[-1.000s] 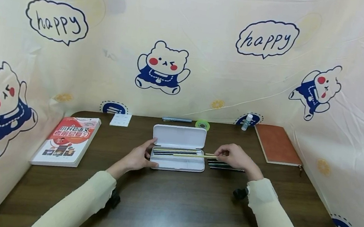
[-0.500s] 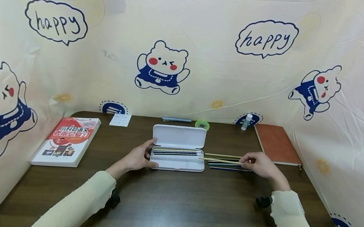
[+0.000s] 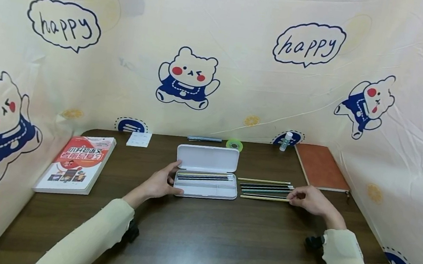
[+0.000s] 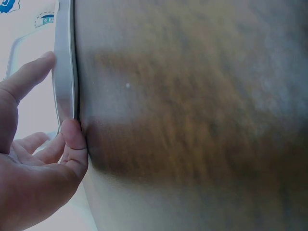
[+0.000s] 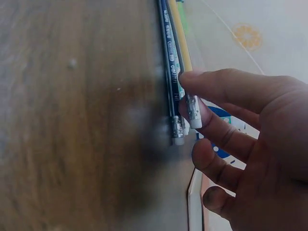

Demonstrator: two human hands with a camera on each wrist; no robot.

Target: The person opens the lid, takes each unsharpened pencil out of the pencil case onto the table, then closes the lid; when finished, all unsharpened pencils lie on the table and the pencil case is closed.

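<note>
An open white pencil case (image 3: 208, 158) lies mid-table with a few dark pencils in its tray. My left hand (image 3: 175, 178) holds the case's left end; in the left wrist view the thumb (image 4: 74, 144) presses its edge (image 4: 65, 72). To the right of the case, several pencils (image 3: 264, 187) lie in a row on the table. My right hand (image 3: 293, 198) is at their eraser ends and pinches the ferrule of a wood-coloured pencil (image 3: 265, 197), the nearest one. In the right wrist view the fingertips (image 5: 202, 82) close on that pencil's metal ferrule (image 5: 194, 110) beside the dark pencils (image 5: 168, 57).
A red-and-white book (image 3: 76, 163) lies at the left. Along the back edge are a white card (image 3: 139, 139), a pen (image 3: 205, 139), a green tape roll (image 3: 235, 144) and a small glue bottle (image 3: 286, 141). A brown notebook (image 3: 321, 166) sits back right. Printed cloth walls enclose the table.
My right hand carried the wood-coloured pencil from over the case out to the right and down onto the table beside the other pencils. My left hand stayed on the case.
</note>
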